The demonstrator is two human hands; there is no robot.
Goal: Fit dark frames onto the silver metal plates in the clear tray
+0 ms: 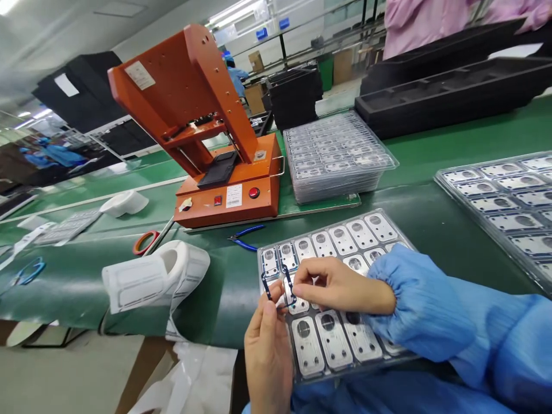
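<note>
My left hand [268, 351] pinches a thin dark-blue frame-shaped strip [287, 277] between thumb and fingers, above the left side of a clear plastic tray [345, 368]. At the strip's right side, my right hand [338, 284] has its thumb and fingertips closed on the edge. Under both hands the tray holds rows of silver metal plates [307, 351], each with a round opening and small holes. Two plates at the far left corner [270, 261] show dark-blue edging like the strip. My right hand and blue sleeve [431, 310] cover some plates.
An orange press [228, 198] stands behind, with a stack of clear trays [340, 155] beside it. Blue pliers [245, 237], a label roll [157, 276] and red-handled scissors [145, 242] lie leftward. Another filled tray [509, 207] lies right; black bins [448, 92] stand behind.
</note>
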